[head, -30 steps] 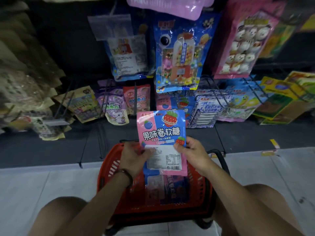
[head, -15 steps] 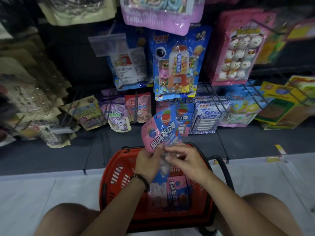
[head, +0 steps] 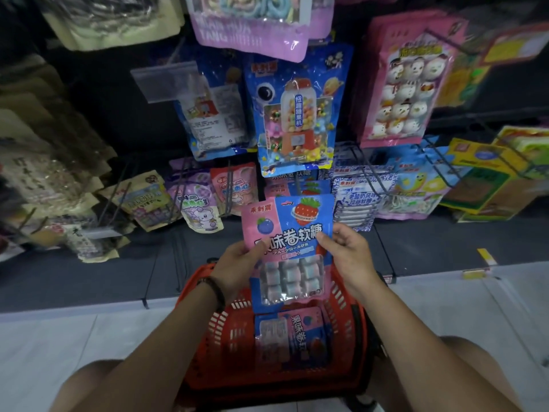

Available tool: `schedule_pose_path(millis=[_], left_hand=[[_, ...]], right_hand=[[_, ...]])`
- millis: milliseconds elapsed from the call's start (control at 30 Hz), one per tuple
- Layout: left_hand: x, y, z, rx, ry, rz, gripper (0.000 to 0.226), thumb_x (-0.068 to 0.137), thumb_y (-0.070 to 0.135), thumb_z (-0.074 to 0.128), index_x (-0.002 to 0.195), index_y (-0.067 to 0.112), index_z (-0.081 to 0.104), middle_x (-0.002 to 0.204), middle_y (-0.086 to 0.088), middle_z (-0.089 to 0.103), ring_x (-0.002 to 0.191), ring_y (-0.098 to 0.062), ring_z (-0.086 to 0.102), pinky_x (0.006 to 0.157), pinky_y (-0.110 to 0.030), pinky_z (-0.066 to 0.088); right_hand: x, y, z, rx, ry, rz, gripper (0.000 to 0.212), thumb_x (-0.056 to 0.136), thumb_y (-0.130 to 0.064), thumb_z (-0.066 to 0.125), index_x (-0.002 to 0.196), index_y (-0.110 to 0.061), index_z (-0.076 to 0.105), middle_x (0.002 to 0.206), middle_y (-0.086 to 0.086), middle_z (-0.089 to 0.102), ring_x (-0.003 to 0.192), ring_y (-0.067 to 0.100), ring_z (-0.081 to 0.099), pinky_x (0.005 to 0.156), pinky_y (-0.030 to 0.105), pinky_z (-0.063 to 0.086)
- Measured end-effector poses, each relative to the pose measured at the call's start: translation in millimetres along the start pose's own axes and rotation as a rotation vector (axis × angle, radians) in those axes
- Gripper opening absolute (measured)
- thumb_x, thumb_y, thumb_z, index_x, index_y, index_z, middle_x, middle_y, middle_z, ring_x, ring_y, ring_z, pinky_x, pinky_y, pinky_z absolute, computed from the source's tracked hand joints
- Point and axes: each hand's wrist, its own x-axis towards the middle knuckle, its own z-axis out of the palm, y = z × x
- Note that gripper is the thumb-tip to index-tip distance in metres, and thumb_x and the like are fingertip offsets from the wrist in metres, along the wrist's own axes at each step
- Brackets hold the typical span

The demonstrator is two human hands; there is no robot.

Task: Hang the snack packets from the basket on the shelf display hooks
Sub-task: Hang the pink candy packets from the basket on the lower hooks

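I hold a pink-and-blue snack packet (head: 289,233) upright over the red basket (head: 214,331), its front facing me. My left hand (head: 237,266) grips its left edge and my right hand (head: 347,257) grips its right edge. Another packet of the same kind (head: 292,334) lies in the basket below. More matching packets (head: 300,187) hang on a low hook just behind the held one, under the blue gumball-machine packet (head: 297,114).
Wire hooks carry other snack packets across the dark shelf: purple and pink bags (head: 202,203) to the left, blue-white packets (head: 356,200) to the right, a pink snowman pack (head: 407,84) above right. The basket sits on a pale tiled floor (head: 59,337) between my knees.
The packet was turned from its back side, through a twist, to its front side facing me, and lifted slightly toward the shelf. Both hands shifted to its side edges.
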Motion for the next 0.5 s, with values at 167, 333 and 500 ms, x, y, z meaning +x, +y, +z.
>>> schedule_pose_path(millis=[167,333,500], left_hand=[[15,11,2,0.156,0.091,0.240,0.022,0.100,0.016,0.071,0.077,0.018,0.070,0.069,0.010,0.076,0.065,-0.007,0.069,0.060,-0.018,0.056],[43,17,3,0.191,0.123,0.353,0.011,0.096,0.017,0.077,0.093,0.028,0.079,0.090,-0.015,0.078,0.085,-0.020,0.077,0.081,-0.018,0.057],[69,5,14,0.184,0.216,0.337,0.017,0.095,0.019,0.078,0.106,0.031,0.082,0.082,-0.009,0.077,0.083,-0.012,0.074,0.085,-0.026,0.061]], right_hand=[[9,-5,-5,-0.084,-0.008,-0.073,0.007,0.098,-0.002,0.072,0.105,-0.002,0.073,0.092,0.010,0.080,0.084,0.013,0.074,0.082,0.034,0.061],[39,-29,-12,-0.272,-0.072,-0.164,0.028,0.096,0.001,0.074,0.096,-0.027,0.074,0.082,-0.020,0.079,0.074,-0.003,0.071,0.071,0.014,0.054],[60,-25,-13,-0.205,-0.065,-0.126,0.017,0.098,-0.007,0.074,0.092,-0.023,0.075,0.080,0.012,0.077,0.077,0.025,0.080,0.071,0.039,0.065]])
